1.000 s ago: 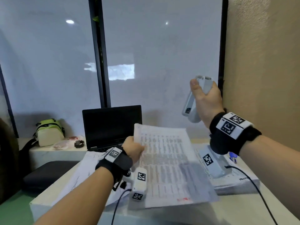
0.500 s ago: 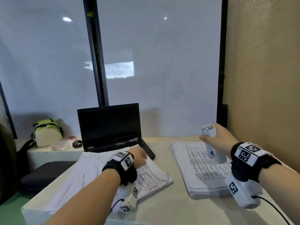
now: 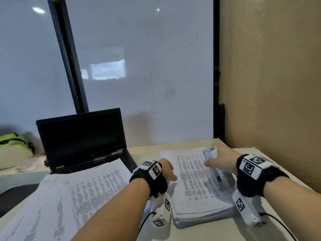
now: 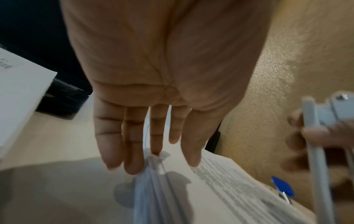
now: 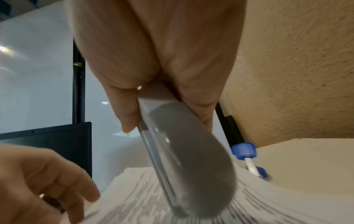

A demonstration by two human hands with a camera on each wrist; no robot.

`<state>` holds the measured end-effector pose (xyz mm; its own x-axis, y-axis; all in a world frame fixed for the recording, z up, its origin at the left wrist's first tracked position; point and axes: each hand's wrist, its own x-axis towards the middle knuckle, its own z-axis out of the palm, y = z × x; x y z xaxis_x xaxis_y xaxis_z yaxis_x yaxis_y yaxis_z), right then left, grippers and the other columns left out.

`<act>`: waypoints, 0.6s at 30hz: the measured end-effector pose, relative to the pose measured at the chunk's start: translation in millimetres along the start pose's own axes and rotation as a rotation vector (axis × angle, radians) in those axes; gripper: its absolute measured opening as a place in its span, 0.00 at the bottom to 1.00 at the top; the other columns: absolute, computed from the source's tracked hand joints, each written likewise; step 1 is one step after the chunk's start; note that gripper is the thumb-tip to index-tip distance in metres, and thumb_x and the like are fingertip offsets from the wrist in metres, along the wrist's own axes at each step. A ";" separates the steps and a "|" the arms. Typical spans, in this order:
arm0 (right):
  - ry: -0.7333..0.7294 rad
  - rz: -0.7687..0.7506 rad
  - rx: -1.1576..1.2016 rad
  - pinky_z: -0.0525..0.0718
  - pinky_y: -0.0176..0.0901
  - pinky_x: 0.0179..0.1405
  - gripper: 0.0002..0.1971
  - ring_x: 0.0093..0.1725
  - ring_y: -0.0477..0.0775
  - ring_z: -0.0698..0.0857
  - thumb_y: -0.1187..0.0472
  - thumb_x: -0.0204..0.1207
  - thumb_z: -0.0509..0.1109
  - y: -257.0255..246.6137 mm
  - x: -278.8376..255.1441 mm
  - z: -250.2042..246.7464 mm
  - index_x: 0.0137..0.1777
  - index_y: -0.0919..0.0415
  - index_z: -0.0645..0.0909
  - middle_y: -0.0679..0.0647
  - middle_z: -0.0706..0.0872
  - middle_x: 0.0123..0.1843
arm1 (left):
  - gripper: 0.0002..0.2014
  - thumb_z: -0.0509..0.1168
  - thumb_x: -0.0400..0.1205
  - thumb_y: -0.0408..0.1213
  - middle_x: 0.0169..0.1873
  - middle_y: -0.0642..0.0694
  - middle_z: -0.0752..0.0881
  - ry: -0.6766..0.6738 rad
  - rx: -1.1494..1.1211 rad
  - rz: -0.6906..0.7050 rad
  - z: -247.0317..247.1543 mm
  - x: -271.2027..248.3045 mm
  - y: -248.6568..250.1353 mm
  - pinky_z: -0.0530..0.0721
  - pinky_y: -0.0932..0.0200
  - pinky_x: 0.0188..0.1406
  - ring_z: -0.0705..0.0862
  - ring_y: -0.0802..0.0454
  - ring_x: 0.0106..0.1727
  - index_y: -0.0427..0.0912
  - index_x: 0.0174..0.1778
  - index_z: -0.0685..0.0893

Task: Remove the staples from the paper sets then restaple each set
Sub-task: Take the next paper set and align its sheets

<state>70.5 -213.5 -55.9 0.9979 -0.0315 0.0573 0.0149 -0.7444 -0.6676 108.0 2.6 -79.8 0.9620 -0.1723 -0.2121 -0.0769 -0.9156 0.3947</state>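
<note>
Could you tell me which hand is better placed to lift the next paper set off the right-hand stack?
Left. The left hand is open with fingertips at the stack edge; the right hand grips the stapler.

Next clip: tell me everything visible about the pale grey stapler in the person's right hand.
The pale grey stapler is long and slim, apparently plastic with a darker grey underside and metal at its hinge end. The right hand grips it round the middle, hinge end up, nose tilted down over the thick stack of printed paper. Blur hides whether the nose touches the stack, and whether the stapler is open or closed.
</note>
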 end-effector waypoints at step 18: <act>-0.114 -0.016 -0.146 0.81 0.46 0.52 0.17 0.50 0.58 0.83 0.62 0.74 0.72 -21.8 63.0 21.7 0.62 0.62 0.77 0.58 0.83 0.49 | 0.51 0.77 0.71 0.56 0.77 0.40 0.71 0.098 0.029 -0.115 -17.7 98.5 -2.1 0.75 0.43 0.71 0.75 0.40 0.74 0.41 0.82 0.57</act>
<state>134.4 -184.8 -53.8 0.9984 0.0509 -0.0234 0.0295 -0.8334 -0.5519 207.6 -6.0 -85.7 0.9857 -0.0310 -0.1658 0.0289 -0.9375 0.3467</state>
